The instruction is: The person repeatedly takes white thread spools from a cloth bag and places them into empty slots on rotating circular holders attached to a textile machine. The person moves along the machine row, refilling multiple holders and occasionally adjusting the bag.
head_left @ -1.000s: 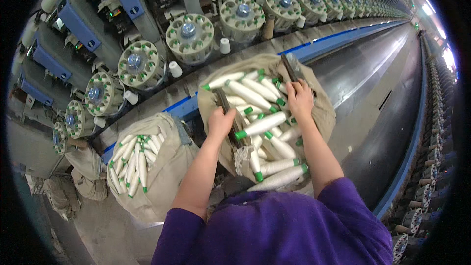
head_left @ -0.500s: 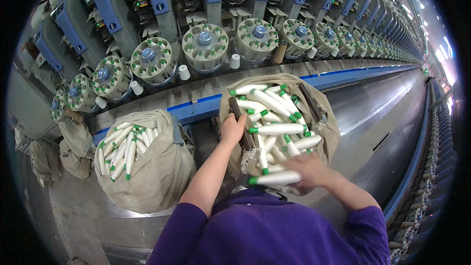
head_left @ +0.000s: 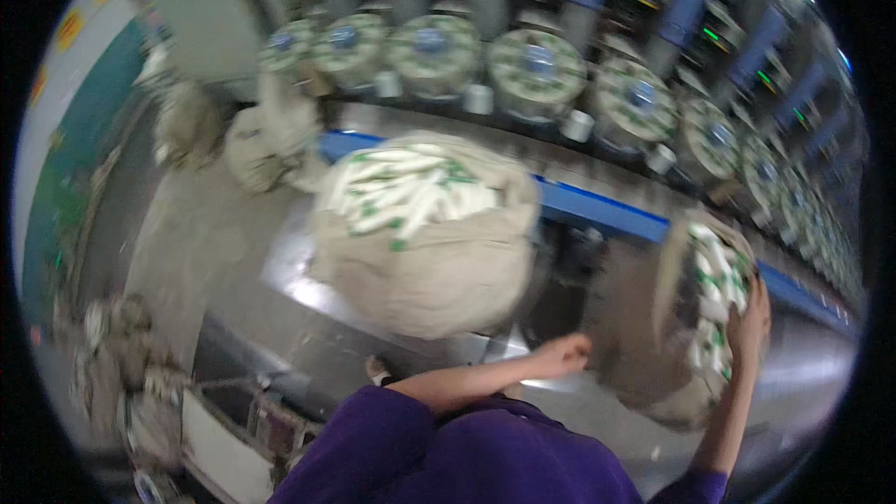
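Purple sleeves end at my bare forearms. My left hand (head_left: 565, 355) is curled into a loose fist in front of me, left of the right-hand sack (head_left: 644, 345), with nothing visible in it. On that sack's right side, my right hand (head_left: 750, 317) lies with fingers stretched out along the rim, against white yarn bobbins (head_left: 714, 294) with green ends. A second, fuller beige cloth sack (head_left: 429, 280) stands to the left, heaped with the same kind of bobbins (head_left: 401, 182). Motion blurs the whole view.
Winding machines with round bobbin magazines (head_left: 539, 65) line the far side, above a blue rail (head_left: 597, 205). More cloth sacks (head_left: 257, 149) stand at the far left. A cart-like frame (head_left: 224, 429) and bundled cloth (head_left: 121, 364) are at the lower left.
The view has swung left. My left hand has let go of the dark bar at the sack's rim. The bobbin in my right hand is gone from it, and that hand now rests on the sack.
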The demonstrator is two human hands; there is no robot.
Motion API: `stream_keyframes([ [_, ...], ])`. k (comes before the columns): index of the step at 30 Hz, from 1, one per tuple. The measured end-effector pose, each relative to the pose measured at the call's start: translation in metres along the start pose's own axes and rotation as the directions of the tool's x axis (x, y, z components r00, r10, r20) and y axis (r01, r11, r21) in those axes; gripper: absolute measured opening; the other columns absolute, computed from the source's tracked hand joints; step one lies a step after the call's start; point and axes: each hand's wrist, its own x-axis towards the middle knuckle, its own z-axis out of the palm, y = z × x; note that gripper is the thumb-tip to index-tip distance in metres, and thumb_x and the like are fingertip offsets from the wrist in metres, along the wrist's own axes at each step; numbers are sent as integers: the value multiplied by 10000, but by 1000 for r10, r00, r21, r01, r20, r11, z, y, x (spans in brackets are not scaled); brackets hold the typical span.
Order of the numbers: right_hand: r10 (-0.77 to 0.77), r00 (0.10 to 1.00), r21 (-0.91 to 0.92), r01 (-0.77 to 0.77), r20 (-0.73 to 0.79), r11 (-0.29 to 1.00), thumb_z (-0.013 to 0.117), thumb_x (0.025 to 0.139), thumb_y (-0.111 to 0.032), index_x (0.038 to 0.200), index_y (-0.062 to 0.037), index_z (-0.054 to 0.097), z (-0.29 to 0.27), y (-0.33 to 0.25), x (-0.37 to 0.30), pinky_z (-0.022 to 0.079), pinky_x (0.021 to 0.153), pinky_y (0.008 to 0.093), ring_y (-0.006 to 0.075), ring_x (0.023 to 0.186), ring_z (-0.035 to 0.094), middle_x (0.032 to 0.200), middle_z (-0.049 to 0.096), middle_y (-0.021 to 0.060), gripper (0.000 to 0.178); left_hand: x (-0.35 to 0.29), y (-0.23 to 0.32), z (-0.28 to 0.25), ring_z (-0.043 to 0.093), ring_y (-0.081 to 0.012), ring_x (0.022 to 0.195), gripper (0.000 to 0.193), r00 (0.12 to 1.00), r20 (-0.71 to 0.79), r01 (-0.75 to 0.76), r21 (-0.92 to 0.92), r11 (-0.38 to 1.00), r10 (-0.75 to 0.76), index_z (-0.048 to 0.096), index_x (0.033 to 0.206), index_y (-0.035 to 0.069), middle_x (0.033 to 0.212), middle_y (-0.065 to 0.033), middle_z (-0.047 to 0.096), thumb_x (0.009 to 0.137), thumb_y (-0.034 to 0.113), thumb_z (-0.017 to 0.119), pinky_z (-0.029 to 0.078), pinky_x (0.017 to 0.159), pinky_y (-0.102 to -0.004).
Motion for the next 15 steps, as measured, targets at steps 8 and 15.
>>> stream_keyframes([
  [8, -699, 686, 546, 671, -202, 502, 678, 712, -266, 1171, -122, 528, 98, -373, -131, 237, 1027, 474, 362, 1266, 305, 1396, 291, 186, 504, -330, -57, -206, 611, -246, 836, 388, 660, -652, 400, -117, 909, -374, 518, 1150, 56, 950, -145, 630, 841, 285, 573, 475, 742, -338],
  [15, -498, 706, 312, 389, 504, 867, 476, 796, -512, 1301, -141, 416, 130, -561, -197, 189, 1052, 486, 400, 1286, 228, 1456, 196, 90, 629, -505, -14, -312, 603, -184, 847, 345, 178, -896, 50, -404, 913, -406, 571, 1056, -4, 913, -89, 633, 838, 263, 595, 474, 740, -306],
])
